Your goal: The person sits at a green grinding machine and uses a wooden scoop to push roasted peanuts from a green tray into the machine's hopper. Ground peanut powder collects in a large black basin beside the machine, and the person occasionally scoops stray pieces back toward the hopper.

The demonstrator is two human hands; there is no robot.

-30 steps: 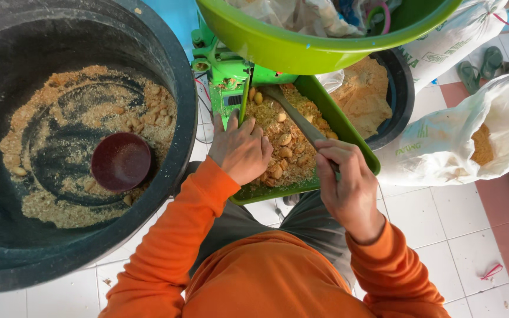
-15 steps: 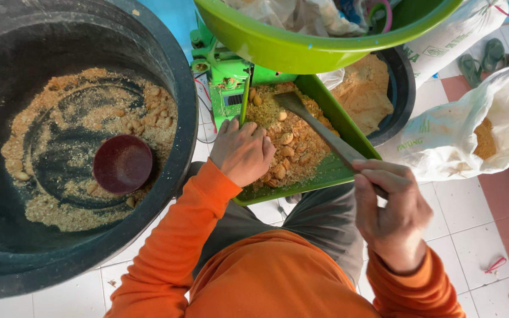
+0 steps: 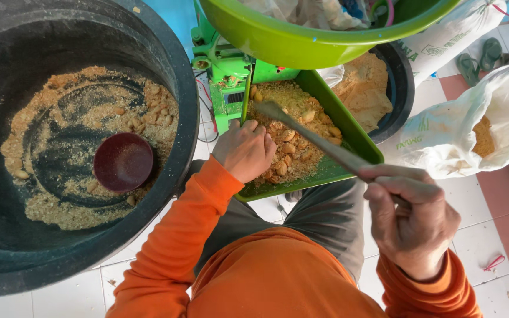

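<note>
Since half a second ago our right hand (image 3: 410, 221) has drawn nearer to us and a little lower, pulling the long wooden stick (image 3: 319, 144) back with it, while our left hand (image 3: 245, 150) has stayed put in the green tray (image 3: 360, 138). We grip the stick's near end in a closed right fist; its far tip lies on the crumbly brown feed mix (image 3: 293, 126) in the tray, just right of the left hand. That left hand rests knuckles up on the mix, fingers curled; whether it holds anything we cannot tell. We count one stick, one tray, two black tubs, one at left (image 3: 187, 100) with one dark red bowl (image 3: 123, 161) inside and one far right (image 3: 405, 76), one green basin (image 3: 278, 41) overhead, and two white sacks (image 3: 443, 135).
</note>
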